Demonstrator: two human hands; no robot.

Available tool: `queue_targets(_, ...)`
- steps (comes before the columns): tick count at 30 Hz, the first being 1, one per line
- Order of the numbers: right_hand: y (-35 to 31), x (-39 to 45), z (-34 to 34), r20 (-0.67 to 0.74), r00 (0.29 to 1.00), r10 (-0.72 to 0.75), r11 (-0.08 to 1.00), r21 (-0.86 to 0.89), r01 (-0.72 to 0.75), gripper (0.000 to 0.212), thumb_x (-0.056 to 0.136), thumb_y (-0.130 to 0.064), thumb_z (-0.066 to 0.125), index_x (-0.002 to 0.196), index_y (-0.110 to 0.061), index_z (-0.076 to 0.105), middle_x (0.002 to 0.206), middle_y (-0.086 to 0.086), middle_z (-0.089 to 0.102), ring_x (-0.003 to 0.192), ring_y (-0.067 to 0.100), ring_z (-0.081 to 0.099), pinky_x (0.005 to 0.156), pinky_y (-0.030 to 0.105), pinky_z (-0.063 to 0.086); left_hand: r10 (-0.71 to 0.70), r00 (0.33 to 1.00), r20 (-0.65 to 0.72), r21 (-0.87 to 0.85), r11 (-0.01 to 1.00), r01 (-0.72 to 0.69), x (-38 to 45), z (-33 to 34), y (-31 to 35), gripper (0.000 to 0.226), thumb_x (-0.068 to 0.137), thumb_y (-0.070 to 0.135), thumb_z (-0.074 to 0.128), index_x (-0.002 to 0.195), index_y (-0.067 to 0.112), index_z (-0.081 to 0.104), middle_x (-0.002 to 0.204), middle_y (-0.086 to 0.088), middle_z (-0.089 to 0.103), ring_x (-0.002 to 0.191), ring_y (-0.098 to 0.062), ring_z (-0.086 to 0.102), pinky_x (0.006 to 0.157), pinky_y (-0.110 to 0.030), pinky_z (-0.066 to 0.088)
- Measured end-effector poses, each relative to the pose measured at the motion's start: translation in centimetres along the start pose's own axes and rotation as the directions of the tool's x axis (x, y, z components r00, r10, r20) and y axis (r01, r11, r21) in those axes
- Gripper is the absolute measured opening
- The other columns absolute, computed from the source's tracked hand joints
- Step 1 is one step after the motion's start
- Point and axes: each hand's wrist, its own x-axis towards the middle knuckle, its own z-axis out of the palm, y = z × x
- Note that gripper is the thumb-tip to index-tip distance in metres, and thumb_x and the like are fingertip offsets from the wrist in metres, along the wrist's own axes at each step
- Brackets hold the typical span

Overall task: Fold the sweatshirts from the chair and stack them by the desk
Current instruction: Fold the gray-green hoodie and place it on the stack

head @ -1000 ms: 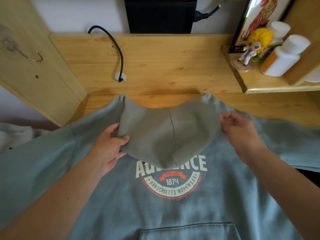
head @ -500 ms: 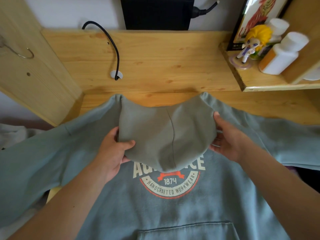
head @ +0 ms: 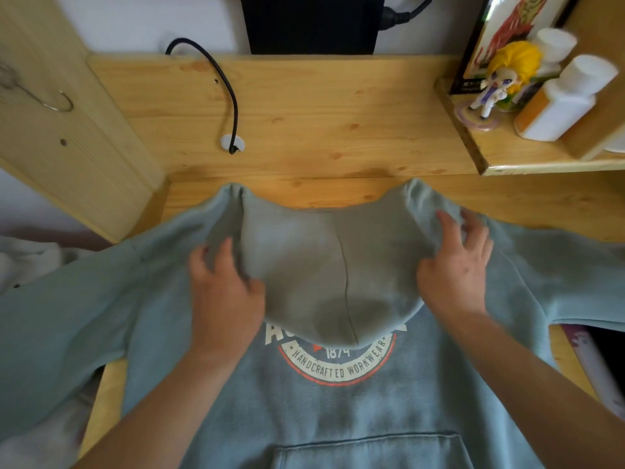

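A pale blue-green hooded sweatshirt (head: 338,407) lies front-up on the wooden desk (head: 304,116), filling the lower half of the view from about 9 o'clock round to 3 o'clock. Its hood (head: 324,265) is folded down over the chest and covers the top of the round printed logo (head: 338,363), where "1874" and "HANDCRAFTED WORKWEAR" can still be read. The kangaroo pocket (head: 368,451) sits at 6 o'clock. Both sleeves spread sideways, the one toward 9 o'clock hanging past the desk edge.

The left hand (head: 223,289) rests at the hood's 9 o'clock edge, thumb lying on top of the hood cloth and fingers laid fairly flat over the shoulder fabric; whether any fingers are tucked under the hood cannot be told. The right hand (head: 456,265) lies palm-down at the hood's 3 o'clock edge with its fingers spread and straight, pressing on the shoulder and gripping nothing.

Beyond the hood, at 12 o'clock, a black cable (head: 230,96) drops into a white grommet (head: 232,142) in the desk. A dark box (head: 311,22) stands against the wall behind it. At 2 o'clock a shelf (head: 507,160) carries a yellow-haired figurine (head: 504,79) and white bottles (head: 561,103). At 10 o'clock a metal hook (head: 50,99) sticks out of a wooden side panel.
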Motion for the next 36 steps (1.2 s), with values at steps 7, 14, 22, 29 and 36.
queue_targets(7,-1.7,0.2,3.8,0.270,0.852,-0.449,0.790,-0.324,0.520,0.060,0.101,-0.045,0.041,0.154,-0.019,0.036,0.164,0.013,0.025,0.152,0.040,0.013,0.121,0.055,0.018,0.411,0.883,0.229,0.475,0.744,-0.469,-0.3,6.1,3.8,0.062,0.099,0.059,0.036,0.156,0.034,0.039,0.168,-0.010,0.025,0.154,-0.043,0.013,0.123,-0.059,0.012)
queue_targets(14,0.0,1.1,5.1,0.478,0.854,-0.206,0.848,-0.348,0.399,0.080,0.090,-0.074,0.008,0.159,-0.033,0.012,0.169,0.000,0.006,0.155,0.027,0.000,0.124,0.052,0.001,0.199,0.914,0.353,0.527,0.765,-0.370,2.9,5.4,1.4,0.073,0.092,0.077,0.014,0.159,0.047,0.014,0.171,-0.002,0.004,0.154,-0.038,0.009,0.121,-0.056,0.012)
queue_targets(22,-0.2,2.6,6.5,0.483,0.850,-0.210,0.833,-0.366,0.415,0.070,0.097,-0.068,0.006,0.160,-0.036,0.002,0.169,-0.002,-0.001,0.155,0.026,-0.005,0.125,0.051,-0.001,-0.074,0.941,0.329,0.580,0.802,-0.140,8.7,1.0,-5.3,0.071,0.092,0.078,0.009,0.157,0.053,-0.006,0.171,0.006,-0.010,0.157,-0.030,-0.013,0.123,-0.061,-0.002)
queue_targets(29,-0.3,2.5,6.5,0.478,0.854,-0.204,0.835,-0.371,0.407,0.071,0.097,-0.068,0.003,0.160,-0.036,0.000,0.169,-0.003,-0.002,0.155,0.024,-0.004,0.125,0.049,-0.002,-0.155,0.964,0.214,0.409,0.911,0.056,12.4,-1.1,-3.2,0.065,0.098,0.069,0.026,0.151,0.033,0.036,0.162,-0.006,0.025,0.148,-0.036,0.021,0.118,-0.061,0.019)
queue_targets(36,0.9,2.5,6.0,0.457,0.859,-0.229,0.822,-0.382,0.422,0.070,0.097,-0.065,0.004,0.160,-0.035,0.004,0.169,-0.002,0.007,0.155,0.022,0.005,0.125,0.048,0.004,-0.167,0.905,0.390,0.555,0.827,-0.087,11.3,-1.1,-7.0,0.072,0.103,0.062,0.017,0.162,0.029,-0.008,0.170,0.001,-0.016,0.157,-0.021,-0.010,0.128,-0.044,0.001)
